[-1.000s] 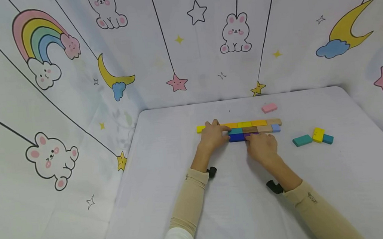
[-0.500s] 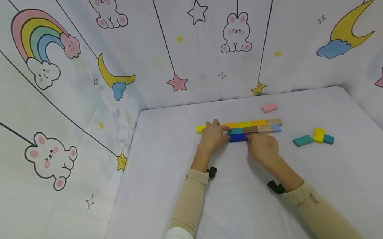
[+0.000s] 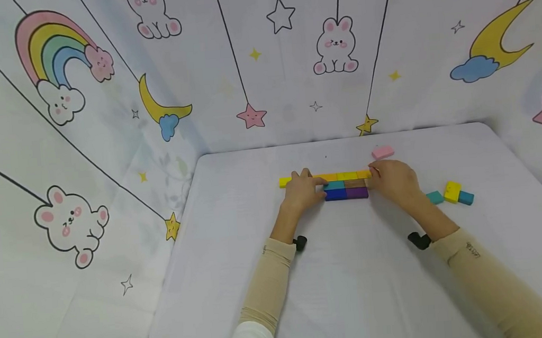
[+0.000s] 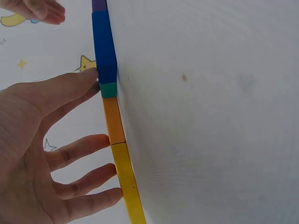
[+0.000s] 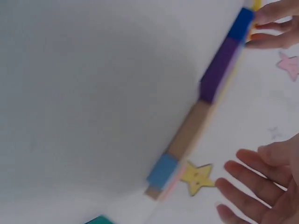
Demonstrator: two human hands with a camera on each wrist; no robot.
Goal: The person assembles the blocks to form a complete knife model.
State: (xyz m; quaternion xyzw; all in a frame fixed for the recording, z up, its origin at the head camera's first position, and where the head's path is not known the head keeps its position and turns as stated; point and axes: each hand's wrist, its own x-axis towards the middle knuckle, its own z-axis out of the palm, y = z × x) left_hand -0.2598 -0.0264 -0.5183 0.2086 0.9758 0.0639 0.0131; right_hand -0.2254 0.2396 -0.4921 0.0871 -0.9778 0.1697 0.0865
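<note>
In the head view, rows of coloured blocks lie side by side on the table. The back row is yellow and orange blocks (image 3: 346, 176), the middle one has a teal block (image 3: 334, 185) and a brown block (image 3: 354, 183), and a blue block (image 3: 335, 195) and a purple block (image 3: 357, 193) lie in front. My left hand (image 3: 301, 192) touches the rows' left ends; in the left wrist view its thumb is at the blue block and other fingertips rest against the orange block (image 4: 113, 119) and yellow block (image 4: 128, 182). My right hand (image 3: 396, 180), holding nothing, hovers over the right ends, hiding them.
A pink block (image 3: 383, 152) lies behind the rows. To the right are a green block (image 3: 434, 197), partly hidden by my right wrist, a yellow block (image 3: 452, 192) and a dark teal block (image 3: 466, 197). A patterned white backdrop (image 3: 284, 93) stands behind the table.
My right hand has let go of the purple block and moved right and away from me, over the rows' right ends. The purple block now shows whole beside the blue one. My left hand stays put.
</note>
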